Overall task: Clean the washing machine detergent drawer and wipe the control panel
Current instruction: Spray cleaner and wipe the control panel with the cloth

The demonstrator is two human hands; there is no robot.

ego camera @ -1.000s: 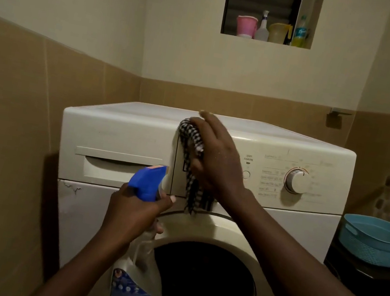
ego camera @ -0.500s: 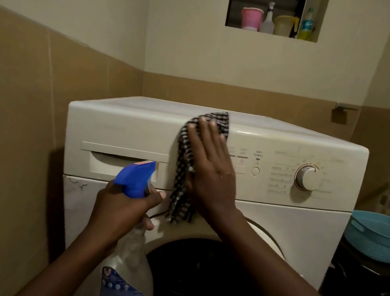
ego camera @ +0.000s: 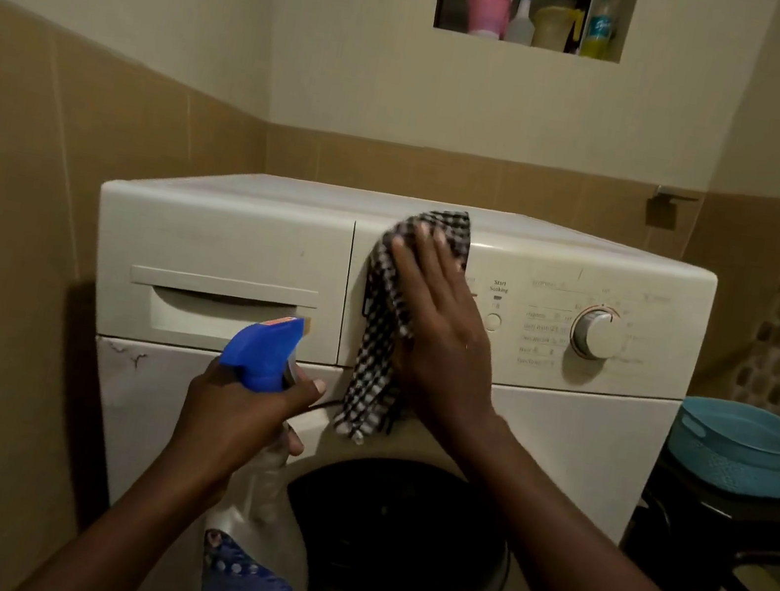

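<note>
A white front-loading washing machine [ego camera: 562,430] fills the middle of the head view. Its detergent drawer [ego camera: 219,307] sits closed at the upper left of the front. The control panel [ego camera: 545,317] to its right has a round dial [ego camera: 599,333] and a button. My right hand [ego camera: 438,335] lies flat, pressing a black-and-white checked cloth [ego camera: 376,345] against the panel's left end; the cloth hangs down past the panel's lower edge. My left hand [ego camera: 236,414] grips a clear spray bottle [ego camera: 250,557] with a blue trigger head [ego camera: 263,351], below the drawer.
The dark round door [ego camera: 391,540] sits below my arms. A blue plastic basket [ego camera: 741,451] rests on a dark stool at the right. A wall niche [ego camera: 532,8] above holds cups and bottles. Tiled walls close in left and behind; taps stick out at the far right.
My right hand has opened flat on the cloth and slid it up and slightly right across the panel. The spray bottle stays in my left hand, almost still.
</note>
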